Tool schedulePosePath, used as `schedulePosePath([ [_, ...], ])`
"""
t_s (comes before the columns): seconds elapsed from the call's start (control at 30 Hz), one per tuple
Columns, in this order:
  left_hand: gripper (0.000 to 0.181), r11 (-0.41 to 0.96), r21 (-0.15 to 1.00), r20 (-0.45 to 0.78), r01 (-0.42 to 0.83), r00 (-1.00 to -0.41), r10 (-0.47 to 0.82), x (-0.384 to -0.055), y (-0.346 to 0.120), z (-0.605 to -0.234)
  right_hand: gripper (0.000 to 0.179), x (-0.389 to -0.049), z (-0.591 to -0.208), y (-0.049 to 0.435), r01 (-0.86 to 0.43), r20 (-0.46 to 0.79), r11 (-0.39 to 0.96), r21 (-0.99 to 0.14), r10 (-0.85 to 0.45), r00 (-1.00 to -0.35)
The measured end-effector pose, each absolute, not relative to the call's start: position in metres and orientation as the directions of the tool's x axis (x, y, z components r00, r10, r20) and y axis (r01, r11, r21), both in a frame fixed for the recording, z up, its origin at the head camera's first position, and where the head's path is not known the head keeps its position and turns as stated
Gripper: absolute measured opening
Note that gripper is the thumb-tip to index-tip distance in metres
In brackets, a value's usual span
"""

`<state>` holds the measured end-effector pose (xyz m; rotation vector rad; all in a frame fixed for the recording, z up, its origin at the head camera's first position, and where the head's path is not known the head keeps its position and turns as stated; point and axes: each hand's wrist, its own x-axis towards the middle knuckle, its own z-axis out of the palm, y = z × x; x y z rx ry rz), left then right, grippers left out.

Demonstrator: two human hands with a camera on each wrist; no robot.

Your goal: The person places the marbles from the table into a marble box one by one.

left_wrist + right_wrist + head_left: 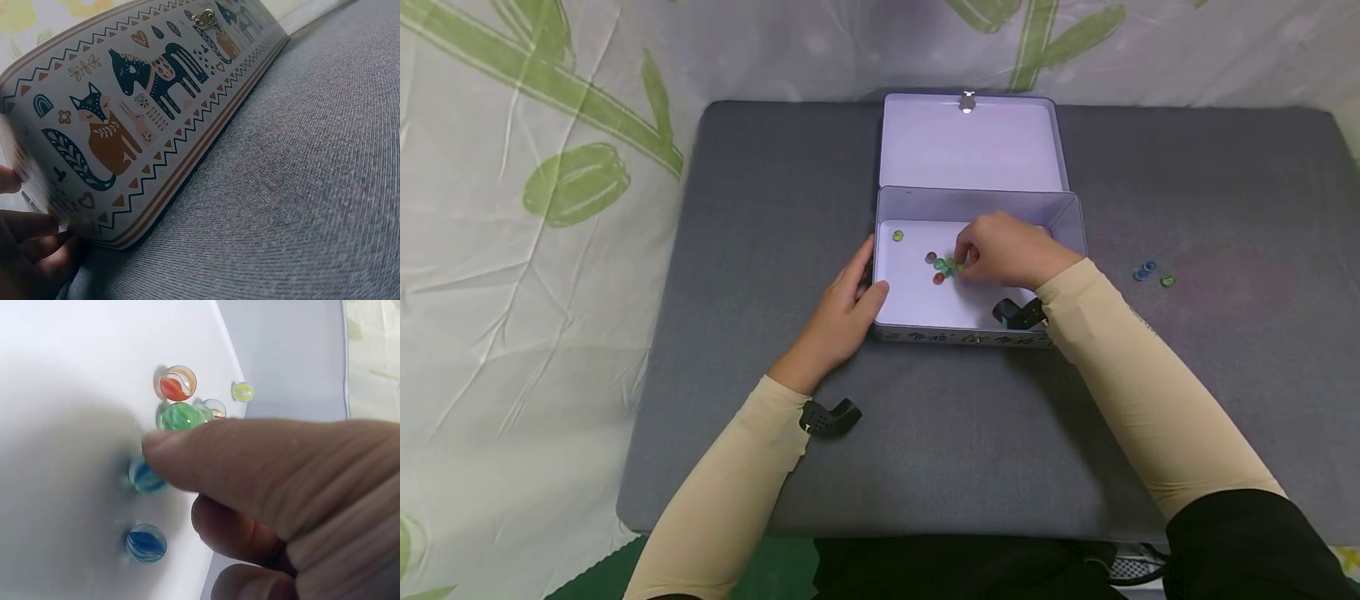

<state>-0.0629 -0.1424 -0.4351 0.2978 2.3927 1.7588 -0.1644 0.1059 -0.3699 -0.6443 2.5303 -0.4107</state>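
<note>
A hinged tin box lies with its lid laid back; its white floor holds several glass marbles. My left hand holds the box's left wall, thumb over the rim and fingers against the outside. In the left wrist view those fingers touch the patterned tin near a corner. Inside the box, my right hand pinches a yellow-green marble at its fingertips, mostly hidden by them. Close to its thumb are a green marble, a red-and-white marble and blue marbles.
Two blue marbles and a green marble lie on the grey tablecloth right of the box. A lone yellow-green marble sits in the box's far left corner. A bamboo-print curtain hangs behind the table.
</note>
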Motion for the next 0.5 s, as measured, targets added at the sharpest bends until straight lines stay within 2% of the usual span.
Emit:
schedulePosePath([
  [0.23,0.071,0.295,0.954,-0.018,0.058,-0.969,0.247,-0.0616,-0.1428,-0.4336,0.017,-0.1629,-0.3702,0.1060,-0.356,-0.389,0.852,-0.383,-0.498,-0.775],
  [0.5,0.071,0.287,0.956,-0.020,0.054,-0.969,0.248,-0.0630,-0.1432,-0.4365,0.012,-0.1622,-0.3702,0.1057,-0.352,-0.372,0.842,-0.408,-0.506,-0.778],
])
